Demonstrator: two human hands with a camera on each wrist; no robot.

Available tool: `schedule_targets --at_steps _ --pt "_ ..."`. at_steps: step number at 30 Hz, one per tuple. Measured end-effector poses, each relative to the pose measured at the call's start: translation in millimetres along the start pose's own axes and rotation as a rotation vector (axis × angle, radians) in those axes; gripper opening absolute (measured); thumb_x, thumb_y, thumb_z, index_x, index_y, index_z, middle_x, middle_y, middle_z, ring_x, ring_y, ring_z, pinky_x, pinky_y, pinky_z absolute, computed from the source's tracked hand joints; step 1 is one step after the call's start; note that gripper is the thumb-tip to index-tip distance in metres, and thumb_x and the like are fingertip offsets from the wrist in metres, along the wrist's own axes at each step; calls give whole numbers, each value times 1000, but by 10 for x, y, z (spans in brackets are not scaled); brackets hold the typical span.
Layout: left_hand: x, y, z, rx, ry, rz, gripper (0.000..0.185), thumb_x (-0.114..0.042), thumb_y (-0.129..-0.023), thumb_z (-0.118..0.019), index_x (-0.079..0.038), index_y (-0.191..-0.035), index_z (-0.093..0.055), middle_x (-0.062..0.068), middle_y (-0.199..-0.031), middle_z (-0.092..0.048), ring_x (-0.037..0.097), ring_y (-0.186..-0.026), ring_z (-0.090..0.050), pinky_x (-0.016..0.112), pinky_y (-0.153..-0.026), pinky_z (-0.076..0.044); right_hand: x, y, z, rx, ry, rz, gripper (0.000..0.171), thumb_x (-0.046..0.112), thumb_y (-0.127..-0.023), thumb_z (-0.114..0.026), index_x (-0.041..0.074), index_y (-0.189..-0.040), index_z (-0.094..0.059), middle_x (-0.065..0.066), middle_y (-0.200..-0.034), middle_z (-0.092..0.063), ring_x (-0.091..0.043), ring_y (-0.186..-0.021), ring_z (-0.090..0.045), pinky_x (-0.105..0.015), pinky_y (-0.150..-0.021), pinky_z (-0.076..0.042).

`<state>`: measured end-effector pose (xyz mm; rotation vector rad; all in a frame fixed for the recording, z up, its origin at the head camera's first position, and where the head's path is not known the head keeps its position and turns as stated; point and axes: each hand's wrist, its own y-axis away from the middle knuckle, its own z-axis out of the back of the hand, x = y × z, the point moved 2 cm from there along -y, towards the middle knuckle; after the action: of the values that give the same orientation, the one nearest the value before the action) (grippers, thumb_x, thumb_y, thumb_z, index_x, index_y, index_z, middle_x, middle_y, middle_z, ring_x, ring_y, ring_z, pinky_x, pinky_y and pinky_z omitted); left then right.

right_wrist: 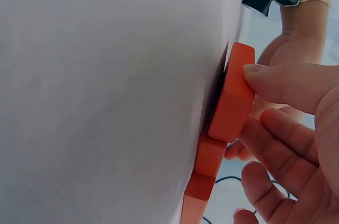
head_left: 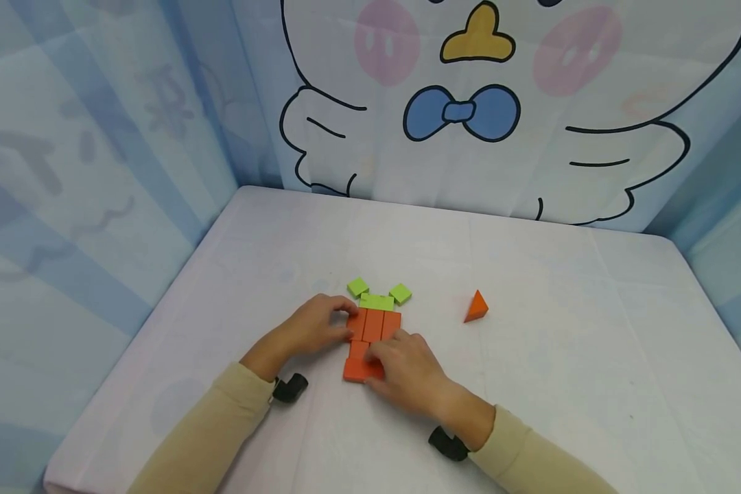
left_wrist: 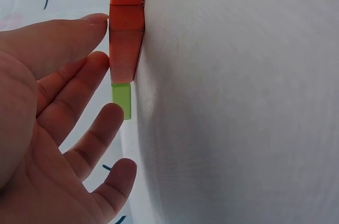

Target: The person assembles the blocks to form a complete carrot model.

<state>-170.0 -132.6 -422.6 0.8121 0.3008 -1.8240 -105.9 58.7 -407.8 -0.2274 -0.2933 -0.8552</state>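
Observation:
A flat figure of blocks lies on the white table. Three upright orange blocks (head_left: 373, 325) stand side by side, with smaller orange blocks (head_left: 358, 350) below them and a long orange block (head_left: 359, 370) at the near end. My right hand (head_left: 412, 370) pinches that long orange block between thumb and fingers; in the right wrist view the block (right_wrist: 233, 97) sits slightly tilted against the row. My left hand (head_left: 311, 322) rests its thumb and fingertips along the left side of the upper orange blocks, its other fingers spread and loosely bent.
Beyond the orange blocks lies a green block (head_left: 377, 302), with two small green blocks (head_left: 357, 287) at its far corners. An orange triangular block (head_left: 477, 306) lies apart on the right. Printed curtains (head_left: 407, 165) hang behind the table's far edge.

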Motion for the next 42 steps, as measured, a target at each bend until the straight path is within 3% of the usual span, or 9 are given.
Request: schedule_targets --at_steps 13,19,33,42 --pt "12 4 3 -2 9 -23 34 -15 -91 -75 -12 -124 -67 3 -126 -63 25 -127 -52 43 -108 -41 1 1 -17 4 0 -49 28 31 -84 -82 14 -101 -68 4 -93 -67 -19 -90 -54 -37 -75 -41" --pt "18 10 9 -8 12 -23 34 -15 -91 -75 -12 -124 -67 2 -126 -63 26 -128 -51 44 -108 -40 -17 -6 -24 -2 -10 -93 40 39 -84 -80 11 -110 -66 -2 -108 -66 -23 -96 -54 -40 -78 -42" --pt "-1 14 25 -2 14 -22 35 -16 -91 -76 -13 -124 -66 3 -127 -63 26 -129 -51 44 -108 -40 -18 -15 -4 30 -17 -120 40 36 -86 -78 11 -116 -67 -4 -117 -67 -26 -103 -56 -43 -82 -44" --pt "-1 25 44 38 3 -56 42 -15 -89 -78 -10 -128 -64 4 -131 -61 27 -130 -51 44 -108 -40 -30 -21 -9 58 -88 -106 40 29 -88 -77 7 -118 -65 -6 -117 -64 -23 -103 -59 -41 -89 -50"
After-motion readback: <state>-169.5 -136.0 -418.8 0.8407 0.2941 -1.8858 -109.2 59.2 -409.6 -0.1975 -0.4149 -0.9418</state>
